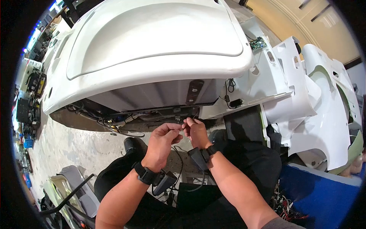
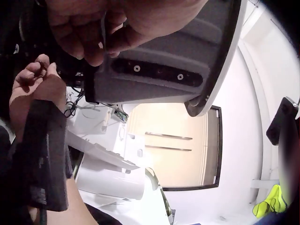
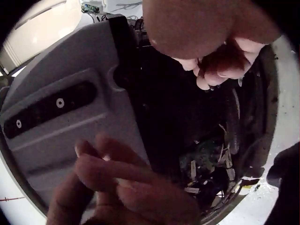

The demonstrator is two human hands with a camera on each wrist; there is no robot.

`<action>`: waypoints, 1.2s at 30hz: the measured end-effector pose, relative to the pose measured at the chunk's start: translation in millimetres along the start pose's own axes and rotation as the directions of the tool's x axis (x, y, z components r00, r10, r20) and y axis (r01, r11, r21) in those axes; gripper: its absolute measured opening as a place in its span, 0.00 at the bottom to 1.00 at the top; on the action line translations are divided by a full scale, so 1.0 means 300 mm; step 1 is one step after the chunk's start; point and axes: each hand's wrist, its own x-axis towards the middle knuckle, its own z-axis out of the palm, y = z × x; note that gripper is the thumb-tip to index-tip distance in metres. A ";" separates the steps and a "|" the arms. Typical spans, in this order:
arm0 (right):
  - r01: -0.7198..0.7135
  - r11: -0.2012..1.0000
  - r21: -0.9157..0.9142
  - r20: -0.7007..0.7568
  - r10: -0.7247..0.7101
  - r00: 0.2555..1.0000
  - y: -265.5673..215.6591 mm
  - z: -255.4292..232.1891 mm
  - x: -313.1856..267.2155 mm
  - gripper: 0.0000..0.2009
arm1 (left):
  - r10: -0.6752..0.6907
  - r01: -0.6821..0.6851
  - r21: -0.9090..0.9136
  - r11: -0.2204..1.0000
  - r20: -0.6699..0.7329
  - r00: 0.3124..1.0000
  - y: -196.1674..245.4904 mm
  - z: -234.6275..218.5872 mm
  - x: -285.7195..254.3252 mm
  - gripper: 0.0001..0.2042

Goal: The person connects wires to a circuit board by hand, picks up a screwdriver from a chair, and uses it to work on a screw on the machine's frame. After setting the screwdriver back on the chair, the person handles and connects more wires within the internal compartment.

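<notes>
In the head view my left hand [image 1: 162, 141] is at the centre, just in front of the open underside of a large white shell [image 1: 160, 61]. Its thumb and fingers pinch a thin pale strip [image 2: 103, 33]. My right hand [image 1: 196, 131] is close beside it, fingers curled and the fingertips drawn together on a small dark piece; I cannot tell its kind. Behind both hands runs the dark lower edge of the shell, with a bundle of wires [image 1: 114, 124] to the left. A dark bracket [image 2: 157, 72] with two fasteners sits on the grey inner panel [image 1: 152, 93].
White moulded covers [image 1: 324, 114] are stacked at the right, above a blue bin [image 1: 316, 191] beside tangled wires. A white housing [image 1: 251, 84] with a circuit board [image 1: 257, 43] adjoins the shell. Grey and pale parts [image 1: 76, 187] lie on the concrete floor [image 1: 84, 149] at lower left.
</notes>
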 end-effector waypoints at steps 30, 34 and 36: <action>-0.241 0.873 -0.424 0.009 0.271 0.963 -0.077 0.000 0.001 0.18 | -0.001 0.003 -0.035 0.999 0.046 0.999 0.033 -0.014 -0.032 0.04; -0.184 0.852 -0.490 0.063 0.245 0.967 -0.046 -0.019 0.033 0.18 | -0.002 0.004 -0.070 0.998 0.029 1.000 0.042 -0.016 -0.029 0.04; -0.129 0.853 -0.505 0.073 0.191 0.979 -0.029 -0.020 0.034 0.19 | 0.001 0.002 -0.077 0.997 0.037 0.999 0.046 -0.018 -0.032 0.04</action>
